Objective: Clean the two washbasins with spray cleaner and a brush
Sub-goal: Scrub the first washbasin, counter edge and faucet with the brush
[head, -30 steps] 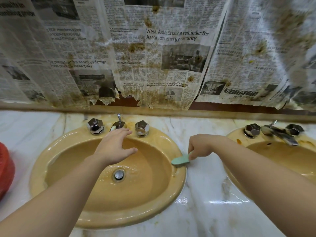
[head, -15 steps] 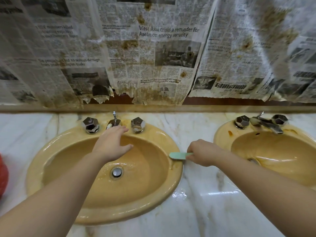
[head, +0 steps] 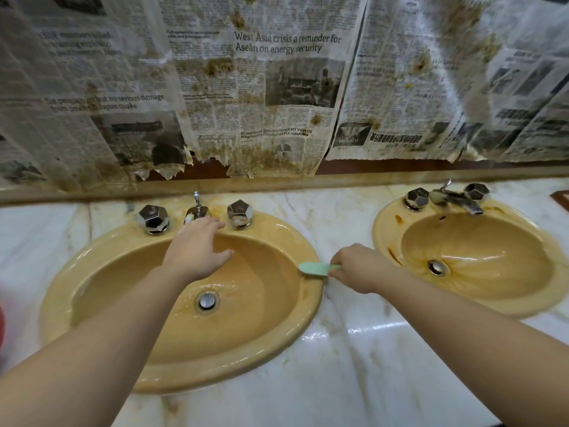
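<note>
Right hand (head: pixel 358 268) clasps the brush (head: pixel 314 268) on the left basin's (head: pixel 184 369) right rim; left hand (head: pixel 197 252) hovers released above the bowl. Short, firm strokes along the rim should lift stains.

Washroom: two yellow basins (head: pixel 181 365) in marble counter (head: pixel 354 380), chrome taps (head: pixel 197 211).

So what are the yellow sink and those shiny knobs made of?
The left yellow oval washbasin looks like glazed ceramic: smooth, with glossy highlights. The faceted silver tap knobs seem chrome-plated metal, mirror-bright. The white veined countertop looks like polished marble.
</note>
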A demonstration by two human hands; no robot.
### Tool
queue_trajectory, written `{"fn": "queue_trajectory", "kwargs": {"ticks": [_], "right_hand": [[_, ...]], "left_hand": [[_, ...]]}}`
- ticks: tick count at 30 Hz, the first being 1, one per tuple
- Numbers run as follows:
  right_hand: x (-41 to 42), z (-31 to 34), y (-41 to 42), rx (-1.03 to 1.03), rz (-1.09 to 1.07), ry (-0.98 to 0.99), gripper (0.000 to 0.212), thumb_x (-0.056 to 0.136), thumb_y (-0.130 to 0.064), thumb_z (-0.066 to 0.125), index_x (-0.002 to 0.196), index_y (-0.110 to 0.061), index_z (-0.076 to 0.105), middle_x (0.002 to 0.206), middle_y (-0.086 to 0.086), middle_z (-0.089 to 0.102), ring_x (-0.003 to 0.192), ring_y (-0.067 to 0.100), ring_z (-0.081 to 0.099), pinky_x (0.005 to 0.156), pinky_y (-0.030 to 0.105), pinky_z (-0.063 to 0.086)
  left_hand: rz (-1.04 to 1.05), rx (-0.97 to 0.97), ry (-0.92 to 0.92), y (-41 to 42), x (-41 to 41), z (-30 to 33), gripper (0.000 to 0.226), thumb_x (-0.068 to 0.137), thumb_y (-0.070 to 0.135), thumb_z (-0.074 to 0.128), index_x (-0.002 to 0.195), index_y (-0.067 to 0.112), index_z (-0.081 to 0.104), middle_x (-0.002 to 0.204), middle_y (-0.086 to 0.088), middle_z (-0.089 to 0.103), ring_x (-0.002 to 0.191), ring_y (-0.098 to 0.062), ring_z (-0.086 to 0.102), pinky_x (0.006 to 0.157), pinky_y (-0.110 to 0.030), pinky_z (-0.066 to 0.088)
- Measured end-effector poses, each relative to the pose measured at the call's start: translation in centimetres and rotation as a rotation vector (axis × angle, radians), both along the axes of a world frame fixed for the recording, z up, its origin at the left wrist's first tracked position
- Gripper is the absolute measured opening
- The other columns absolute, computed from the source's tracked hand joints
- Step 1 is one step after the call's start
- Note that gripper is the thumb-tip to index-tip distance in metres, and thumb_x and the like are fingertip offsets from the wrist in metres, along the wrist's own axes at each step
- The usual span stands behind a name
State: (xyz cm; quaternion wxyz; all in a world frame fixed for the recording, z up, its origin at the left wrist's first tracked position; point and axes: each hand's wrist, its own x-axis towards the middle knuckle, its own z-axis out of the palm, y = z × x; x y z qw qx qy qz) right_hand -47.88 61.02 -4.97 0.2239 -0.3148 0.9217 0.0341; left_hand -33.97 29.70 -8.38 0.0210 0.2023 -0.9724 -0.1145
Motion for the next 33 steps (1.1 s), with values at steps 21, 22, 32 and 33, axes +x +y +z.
{"fn": "queue_trajectory", "kwargs": {"ticks": [21, 22, 32, 33], "right_hand": [[6.9, -0.2, -2.4, 0.100, -0.082, -0.081, 0.023, 0.086, -0.035, 0.059, 0.081, -0.013, 0.064, 0.079, 0.003, 0.061, 0.065, 0.024, 0.055, 0.055, 0.028, 0.040], [7.4, 0.1, -2.9, 0.122, -0.048, -0.086, 0.023, 0.086, -0.035, 0.060, 0.079, -0.013, 0.062, 0.079, 0.003, 0.059, 0.064, 0.024, 0.053, 0.056, 0.029, 0.041], [7.1, 0.1, -4.3, 0.123, -0.008, -0.161, 0.030, 0.087, -0.039, 0.066, 0.072, -0.015, 0.057, 0.069, 0.001, 0.050, 0.066, 0.025, 0.048, 0.058, 0.032, 0.037], [6.6, -0.2, -3.8, 0.076, -0.072, -0.117, 0.029, 0.088, -0.041, 0.064, 0.075, -0.015, 0.060, 0.073, 0.000, 0.055, 0.069, 0.024, 0.054, 0.058, 0.030, 0.039]], "left_hand": [[-0.088, -0.049, -0.077, -0.5, 0.1, 0.3, 0.078, 0.084, 0.062, 0.065, 0.149, 0.022, 0.047, 0.155, 0.001, 0.045, 0.150, -0.019, 0.029, 0.122, -0.040, 0.028], [-0.092, -0.057, -0.080, -0.5, 0.1, 0.2, 0.078, 0.084, 0.063, 0.064, 0.149, 0.022, 0.047, 0.155, 0.001, 0.045, 0.149, -0.019, 0.030, 0.122, -0.040, 0.028], [-0.106, -0.086, -0.084, -0.5, 0.3, 0.2, 0.076, 0.085, 0.063, 0.063, 0.148, 0.023, 0.049, 0.155, 0.001, 0.046, 0.150, -0.019, 0.029, 0.123, -0.039, 0.025], [-0.107, -0.088, -0.085, -0.5, 0.3, 0.3, 0.076, 0.085, 0.063, 0.063, 0.148, 0.023, 0.049, 0.155, 0.001, 0.046, 0.150, -0.019, 0.029, 0.123, -0.039, 0.025]]}}
